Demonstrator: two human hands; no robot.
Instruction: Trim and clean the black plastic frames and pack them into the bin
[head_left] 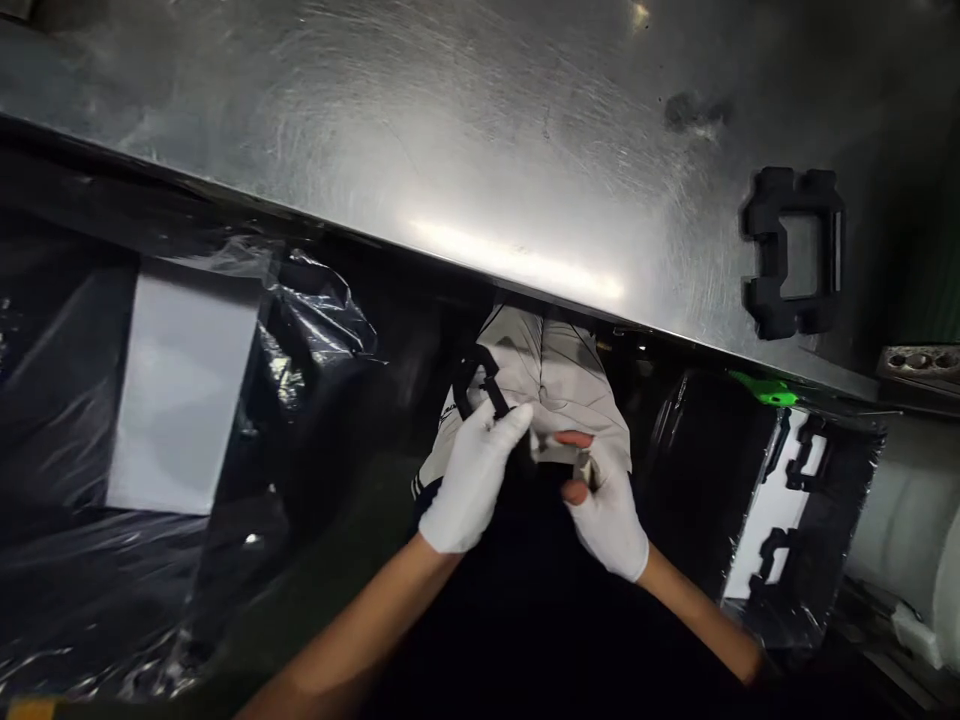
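Observation:
Above my lap, my left hand point(476, 475), in a white glove, is closed on a black frame part point(480, 380). The frame tilts up and away from the fingers, and its near end is blurred. To its right, my right hand point(604, 505) wears a white glove with bare thumb and fingertip showing. It pinches a small metallic piece point(583, 468) whose exact shape is too small to tell. The two hands are a short gap apart. A similar black frame point(795, 252) lies flat at the right of the metal table.
The metal table point(450, 130) spans the top, its edge beyond my lap. At left, a white sheet point(184, 390) lies among black plastic. At right, a plastic-lined box point(806, 545) holds black frames, with a green object point(772, 391) at its far edge.

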